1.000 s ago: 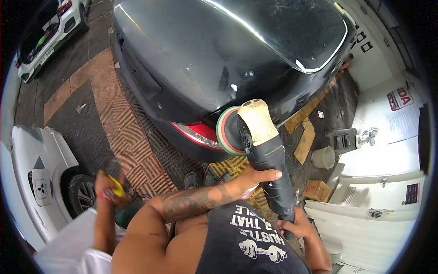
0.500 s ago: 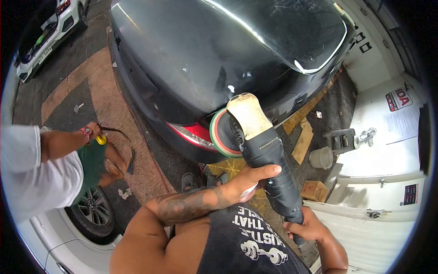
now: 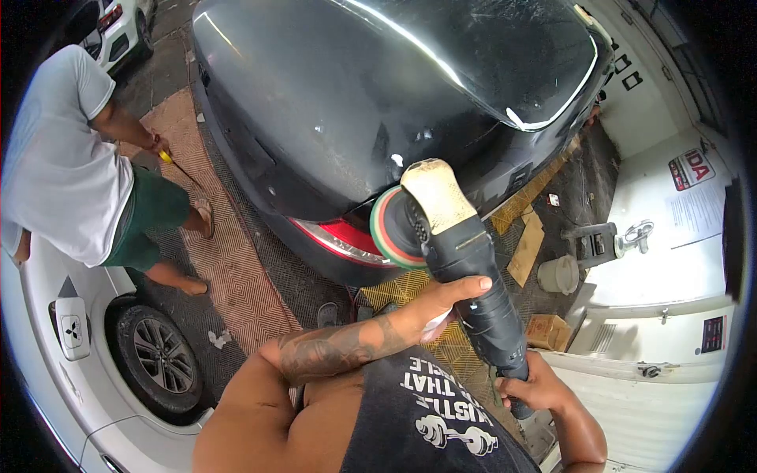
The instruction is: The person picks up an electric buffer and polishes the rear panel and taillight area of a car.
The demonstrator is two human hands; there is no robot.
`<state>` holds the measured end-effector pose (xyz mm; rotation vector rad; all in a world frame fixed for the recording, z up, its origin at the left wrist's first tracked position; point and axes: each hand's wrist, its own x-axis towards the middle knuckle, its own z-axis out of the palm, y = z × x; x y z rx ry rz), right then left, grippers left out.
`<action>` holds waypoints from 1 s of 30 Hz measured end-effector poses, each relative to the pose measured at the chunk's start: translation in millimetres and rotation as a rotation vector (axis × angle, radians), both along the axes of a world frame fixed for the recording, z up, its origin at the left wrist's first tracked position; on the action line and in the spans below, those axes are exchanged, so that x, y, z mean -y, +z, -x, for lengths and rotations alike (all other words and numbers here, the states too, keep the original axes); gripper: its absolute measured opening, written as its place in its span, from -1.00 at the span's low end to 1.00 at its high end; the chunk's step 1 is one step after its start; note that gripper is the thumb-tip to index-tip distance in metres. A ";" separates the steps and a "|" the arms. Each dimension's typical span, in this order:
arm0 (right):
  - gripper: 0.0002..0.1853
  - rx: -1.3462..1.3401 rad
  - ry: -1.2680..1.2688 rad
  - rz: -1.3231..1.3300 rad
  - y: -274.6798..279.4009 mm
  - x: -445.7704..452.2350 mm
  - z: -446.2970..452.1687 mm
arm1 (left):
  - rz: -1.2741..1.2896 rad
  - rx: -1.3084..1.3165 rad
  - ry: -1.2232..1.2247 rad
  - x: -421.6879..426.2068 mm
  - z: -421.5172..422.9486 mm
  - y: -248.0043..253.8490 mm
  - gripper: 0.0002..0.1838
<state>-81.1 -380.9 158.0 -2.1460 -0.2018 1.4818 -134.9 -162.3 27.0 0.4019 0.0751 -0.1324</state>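
Note:
A black power polisher (image 3: 481, 276) runs diagonally through the middle of the view, with a pale, worn cover (image 3: 438, 193) over its head. My left hand (image 3: 451, 306) is closed around the middle of its body, thumb on top; something white shows under the palm. My right hand (image 3: 538, 385) wraps the rear end of the polisher. Its round pad (image 3: 388, 229), edged in red, green and white, is tilted at the rear corner of a dark car (image 3: 315, 118), beside the red tail light (image 3: 347, 236). Whether the pad touches the paint, I cannot tell.
At left, a person in a white shirt (image 3: 63, 173) holds a yellow-handled tool (image 3: 165, 157). A silver car (image 3: 47, 355) stands behind that person. On the right are a bucket (image 3: 558, 273), a cardboard box (image 3: 550, 332) and white cabinets (image 3: 631, 394). Cardboard (image 3: 527, 248) lies on the floor.
The person at left has moved farther up the view, alongside the dark car, uncovering more of the silver car. My polisher has shifted slightly right, with both hands still on it.

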 end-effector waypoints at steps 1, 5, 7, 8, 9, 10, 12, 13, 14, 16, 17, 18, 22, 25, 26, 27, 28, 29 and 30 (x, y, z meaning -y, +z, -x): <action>-0.68 -0.012 0.014 0.002 -1.9 2.6 -1.8 | -0.006 -0.007 0.013 1.0 3.7 -0.1 -0.50; -0.58 -0.025 0.128 -0.042 -19.9 1.5 0.1 | -0.073 0.017 0.106 -1.2 23.3 -2.6 -0.48; -0.57 -0.039 0.111 -0.088 -29.4 2.9 -1.0 | -0.112 0.003 0.150 -2.8 23.2 -5.4 -0.48; -0.56 -0.059 0.114 -0.129 -33.3 3.8 -2.8 | -0.110 -0.012 0.119 -5.3 21.5 -5.6 -0.47; -0.57 -0.031 0.152 -0.142 -35.6 4.9 -6.6 | -0.109 -0.028 0.092 -6.9 19.1 -4.4 -0.47; -0.57 -0.034 0.148 -0.151 -34.7 4.9 -9.4 | -0.118 -0.032 0.088 -7.1 14.7 -1.3 -0.47; -0.60 -0.040 0.058 -0.152 -32.6 7.1 -15.7 | -0.117 -0.031 0.081 -2.9 2.1 4.8 -0.47; -0.60 -0.042 0.058 -0.156 -36.2 12.3 -21.5 | -0.122 -0.033 0.081 0.7 -6.0 4.1 -0.47; -0.62 -0.027 0.042 -0.150 -41.8 20.1 -29.4 | -0.126 -0.016 0.066 4.9 -15.5 1.1 -0.48; -0.64 -0.016 0.040 -0.149 -46.0 30.9 -43.6 | -0.136 -0.001 0.065 13.2 -37.2 -4.6 -0.49; -0.70 -0.020 -0.010 -0.175 -46.7 33.2 -51.1 | -0.139 0.025 0.038 16.0 -50.7 -7.0 -0.51; -0.76 -0.024 -0.059 -0.203 -47.4 35.2 -58.8 | -0.146 0.051 0.011 18.6 -63.5 -9.7 -0.52; -0.80 -0.040 -0.082 -0.247 -66.8 54.9 -81.9 | -0.166 0.062 -0.063 27.4 -92.5 -18.2 -0.50; -0.65 -0.029 0.137 -0.229 -85.3 59.1 -99.3 | -0.207 0.086 0.089 31.2 -75.3 -7.9 -0.38; -0.61 -0.023 0.207 -0.220 -89.2 58.0 -105.1 | -0.231 0.051 0.095 32.6 -68.3 -25.0 -0.36; -0.56 0.019 0.291 -0.258 -90.5 53.5 -109.0 | -0.226 0.023 0.147 34.9 -59.6 -29.8 -0.35; -0.52 0.060 0.375 -0.288 -91.8 50.2 -112.8 | -0.205 0.021 0.202 39.1 -52.4 -39.7 -0.35; -0.47 0.094 0.461 -0.401 -103.7 51.1 -119.1 | -0.226 0.008 0.250 40.9 -46.2 -42.6 -0.35; -0.47 0.110 0.439 -0.409 -117.3 53.5 -124.8 | -0.242 -0.006 0.287 43.9 -42.3 -41.7 -0.35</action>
